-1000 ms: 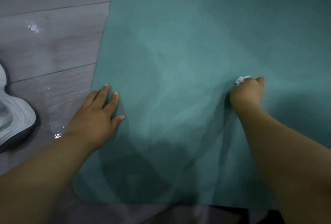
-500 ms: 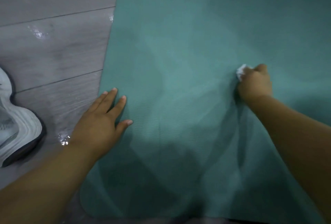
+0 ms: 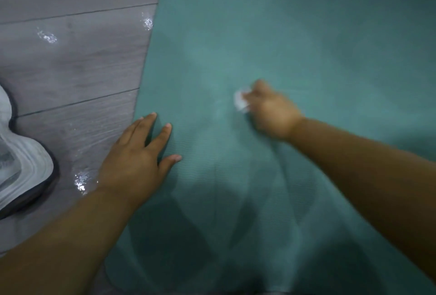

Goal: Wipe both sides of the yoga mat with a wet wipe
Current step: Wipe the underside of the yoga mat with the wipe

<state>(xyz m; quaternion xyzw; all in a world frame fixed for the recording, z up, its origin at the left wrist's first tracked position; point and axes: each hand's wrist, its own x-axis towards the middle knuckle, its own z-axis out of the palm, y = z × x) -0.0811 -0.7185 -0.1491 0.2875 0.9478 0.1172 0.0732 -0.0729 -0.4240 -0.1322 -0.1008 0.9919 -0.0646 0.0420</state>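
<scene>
On the teal yoga mat (image 3: 295, 35), the right hand (image 3: 271, 113) (blurred) clutches a white wet wipe (image 3: 240, 101); the left hand (image 3: 134, 160) presses flat, fingers spread, at the mat's edge beside the floor (image 3: 70, 70).

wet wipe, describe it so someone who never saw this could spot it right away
Start from the big teal yoga mat that fills most of the view beside the grey wood floor. Near its middle, the right hand is curled and pressed down on the mat. The wet wipe is the small crumpled white wad sticking out of that hand's far-left side, the only white thing on the mat.
</scene>
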